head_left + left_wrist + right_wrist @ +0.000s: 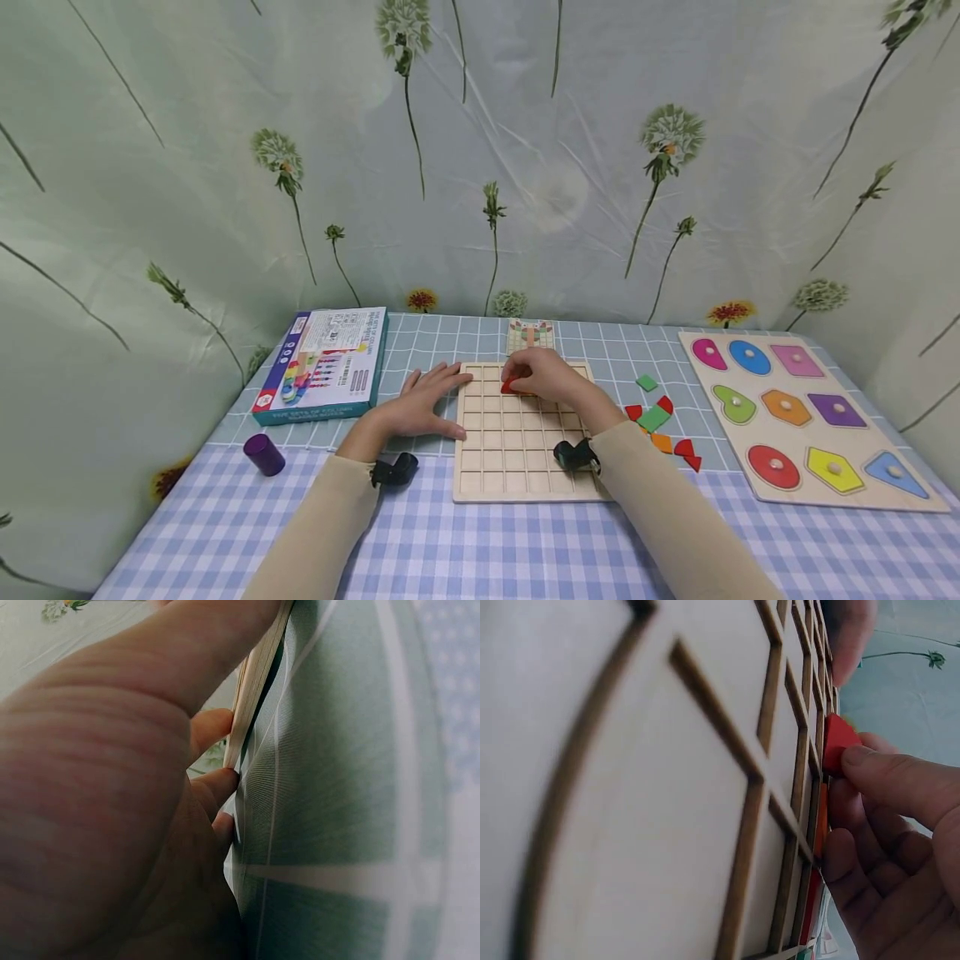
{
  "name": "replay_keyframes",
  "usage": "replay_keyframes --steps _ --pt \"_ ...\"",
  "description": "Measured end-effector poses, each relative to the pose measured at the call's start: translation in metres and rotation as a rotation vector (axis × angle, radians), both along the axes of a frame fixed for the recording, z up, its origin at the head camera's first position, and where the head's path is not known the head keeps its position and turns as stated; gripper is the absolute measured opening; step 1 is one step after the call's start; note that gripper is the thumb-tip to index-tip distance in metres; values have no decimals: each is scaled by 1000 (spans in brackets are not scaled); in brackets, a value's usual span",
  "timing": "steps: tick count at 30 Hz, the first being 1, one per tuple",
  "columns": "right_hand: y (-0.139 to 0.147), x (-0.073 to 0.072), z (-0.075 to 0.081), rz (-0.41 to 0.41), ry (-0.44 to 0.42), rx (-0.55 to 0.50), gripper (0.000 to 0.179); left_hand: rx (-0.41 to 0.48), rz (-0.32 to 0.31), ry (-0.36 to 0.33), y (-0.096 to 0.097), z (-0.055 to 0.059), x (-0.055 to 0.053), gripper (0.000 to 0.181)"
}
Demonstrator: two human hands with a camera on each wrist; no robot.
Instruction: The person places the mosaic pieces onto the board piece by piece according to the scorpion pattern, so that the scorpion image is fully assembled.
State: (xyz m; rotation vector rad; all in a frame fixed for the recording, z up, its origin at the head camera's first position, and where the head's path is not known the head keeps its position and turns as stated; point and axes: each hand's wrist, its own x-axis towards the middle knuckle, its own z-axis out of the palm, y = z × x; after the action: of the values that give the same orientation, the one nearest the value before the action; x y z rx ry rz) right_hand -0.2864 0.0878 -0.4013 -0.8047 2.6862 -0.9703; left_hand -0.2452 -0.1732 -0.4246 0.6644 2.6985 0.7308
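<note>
A wooden grid board [495, 487] lies flat in front of me. My right hand [551, 375] is over its upper part, pinching a red block [840, 739] with one curved side between thumb and fingers, right at the grid. Beside that block an orange piece [821, 817] and another red piece [809, 900] sit in the grid, seen edge-on in the right wrist view. My left hand [420, 407] rests at the board's left edge, fingers stretched out, thumb and fingertips against the side. The palm fills much of the left wrist view.
Loose red, green and orange pieces [662, 442] lie right of the board. A small patterned card [531, 335] is behind it. At far right is a shape puzzle board [765, 492]; at left, a boxed toy set [330, 358] and a purple cylinder [264, 454].
</note>
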Motion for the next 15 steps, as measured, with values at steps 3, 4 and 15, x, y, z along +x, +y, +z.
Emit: replay_keyframes --steps 3,4,15 --pt "-1 -1 1 7 11 14 7 1 -1 -1 0 0 0 95" --pt "-1 0 1 6 8 15 7 0 -1 -1 0 0 0 94" --pt "0 5 3 39 78 66 12 2 -2 -8 0 1 0 95"
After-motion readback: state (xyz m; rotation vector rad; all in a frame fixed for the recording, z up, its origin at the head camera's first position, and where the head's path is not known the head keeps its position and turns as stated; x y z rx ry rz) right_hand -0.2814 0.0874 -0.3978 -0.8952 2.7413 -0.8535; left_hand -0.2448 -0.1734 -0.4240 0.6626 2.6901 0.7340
